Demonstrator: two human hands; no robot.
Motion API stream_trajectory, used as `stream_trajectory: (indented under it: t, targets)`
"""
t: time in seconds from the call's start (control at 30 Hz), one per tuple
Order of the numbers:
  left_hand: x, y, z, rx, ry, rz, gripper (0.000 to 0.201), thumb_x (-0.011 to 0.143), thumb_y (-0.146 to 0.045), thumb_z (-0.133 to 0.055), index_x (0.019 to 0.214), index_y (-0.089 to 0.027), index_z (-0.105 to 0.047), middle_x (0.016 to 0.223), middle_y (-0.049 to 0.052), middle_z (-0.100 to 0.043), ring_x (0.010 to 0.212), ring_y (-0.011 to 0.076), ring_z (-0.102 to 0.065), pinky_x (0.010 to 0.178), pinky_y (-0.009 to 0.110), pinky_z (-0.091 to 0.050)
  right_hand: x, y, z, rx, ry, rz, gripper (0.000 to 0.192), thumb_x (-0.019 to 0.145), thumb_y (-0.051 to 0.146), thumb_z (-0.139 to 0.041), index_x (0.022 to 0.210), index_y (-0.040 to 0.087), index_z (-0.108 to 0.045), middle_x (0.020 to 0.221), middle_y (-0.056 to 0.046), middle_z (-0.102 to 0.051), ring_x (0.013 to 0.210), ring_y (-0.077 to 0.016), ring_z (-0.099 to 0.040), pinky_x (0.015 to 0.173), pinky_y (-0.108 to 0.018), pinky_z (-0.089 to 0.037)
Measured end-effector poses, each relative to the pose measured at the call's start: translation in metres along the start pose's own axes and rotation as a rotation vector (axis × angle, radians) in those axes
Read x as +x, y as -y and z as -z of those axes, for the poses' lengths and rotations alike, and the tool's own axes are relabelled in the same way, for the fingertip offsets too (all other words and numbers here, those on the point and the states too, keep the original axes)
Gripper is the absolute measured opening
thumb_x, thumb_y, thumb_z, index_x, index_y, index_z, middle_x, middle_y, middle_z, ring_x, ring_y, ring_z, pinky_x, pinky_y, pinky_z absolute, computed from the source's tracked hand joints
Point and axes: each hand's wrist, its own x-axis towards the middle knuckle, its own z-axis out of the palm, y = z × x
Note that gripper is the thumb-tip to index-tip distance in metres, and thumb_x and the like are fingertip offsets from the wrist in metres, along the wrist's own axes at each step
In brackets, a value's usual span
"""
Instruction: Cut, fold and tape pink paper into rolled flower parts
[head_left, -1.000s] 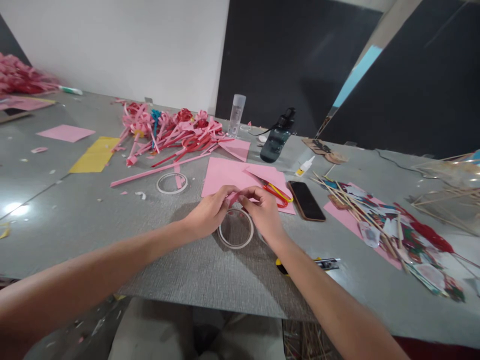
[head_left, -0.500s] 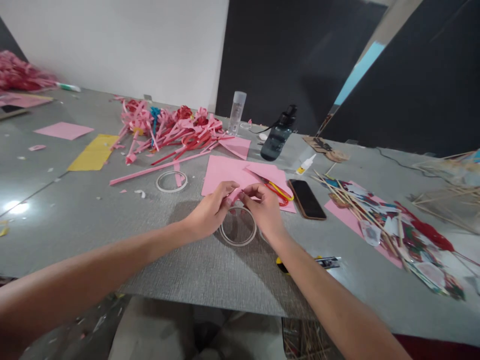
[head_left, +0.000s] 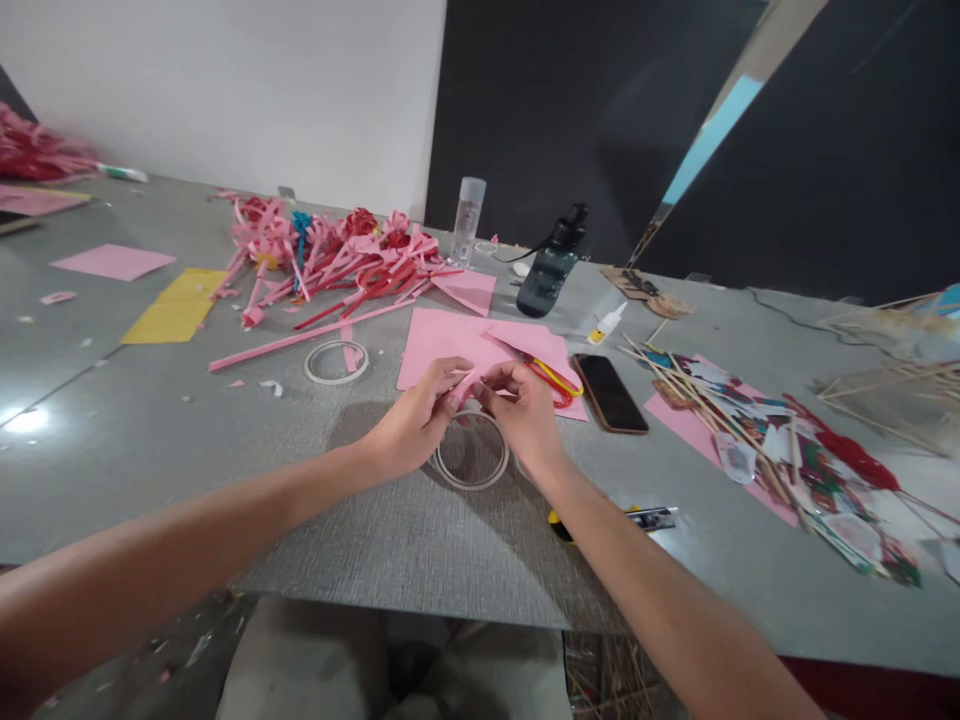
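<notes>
Between my two hands is a small strip of pink paper (head_left: 466, 385), pinched at both ends above the table. My left hand (head_left: 418, 420) grips its left side with thumb and fingers. On its right side, my right hand (head_left: 525, 410) closes its fingertips on the same strip, partly covering it. Just below the hands a roll of tape (head_left: 472, 484) lies flat. Behind them are pink paper sheets (head_left: 435, 345), with red-and-yellow-handled scissors (head_left: 559, 380) lying partly under a folded flap. A yellow-and-black utility knife (head_left: 652, 518) lies partly hidden beneath my right forearm.
A second tape roll (head_left: 336, 378) and a yellow paper (head_left: 176, 308) lie left. Pink and red paper flowers (head_left: 337, 250) are heaped behind. A phone (head_left: 609, 393), glue bottle (head_left: 607, 324), dark water bottle (head_left: 551, 270) and clear bottle (head_left: 468, 220) stand or lie right and back; sticks (head_left: 712, 420) spread farther right.
The camera view has shifted slightly, so the table's things appear a little farther left. Both hands keep their pinch on the pink paper strip, with only slight finger movement.
</notes>
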Motion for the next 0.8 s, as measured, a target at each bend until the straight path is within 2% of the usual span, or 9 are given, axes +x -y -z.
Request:
stream_trajectory:
  t: [0.27,0.53,0.67,0.8]
  targets:
    - [-0.0007,0.0016,-0.0009,-0.164,0.035,0.032,0.036,0.104,-0.033,-0.044,0.136,-0.022,-0.035,0.107,0.009,-0.066,0.092,0.0159,-0.064,0.082,0.031,-0.058,0.0007,-0.0011,0.0005,0.057,-0.001,-0.059,0.035,0.072,0.045,-0.081,0.083,0.021,-0.057,0.072,0.002,-0.061,0.063,-0.0130,-0.058,0.057,-0.025,-0.047]
    - [0.0001,0.0048,0.0003,-0.259,0.042,0.012,0.038,0.103,-0.035,-0.047,0.137,-0.024,-0.035,0.107,0.007,-0.064,0.093,0.0159,-0.061,0.079,0.030,-0.058,0.0013,0.0014,0.0011,0.270,0.046,-0.199,0.047,0.062,0.042,-0.088,0.088,0.023,-0.055,0.070,0.003,-0.068,0.059,-0.0125,-0.060,0.057,-0.024,-0.045]
    - [0.0004,0.0050,0.0012,-0.369,0.041,0.054,0.039,0.101,-0.034,-0.050,0.137,-0.025,-0.036,0.106,0.006,-0.063,0.092,0.0153,-0.059,0.078,0.029,-0.058,0.0012,0.0012,0.0021,0.253,0.044,-0.213,0.047,0.061,0.040,-0.089,0.090,0.023,-0.057,0.069,0.003,-0.068,0.058,-0.0131,-0.060,0.056,-0.024,-0.043]
    - [0.0017,0.0054,0.0030,-0.374,0.027,0.074,0.040,0.100,-0.034,-0.052,0.137,-0.024,-0.037,0.100,0.005,-0.062,0.089,0.0151,-0.060,0.075,0.028,-0.058,0.0005,0.0016,0.0027,0.237,0.067,-0.193,0.040,0.064,0.039,-0.087,0.088,0.021,-0.061,0.072,0.001,-0.069,0.064,-0.0138,-0.062,0.060,-0.025,-0.044]
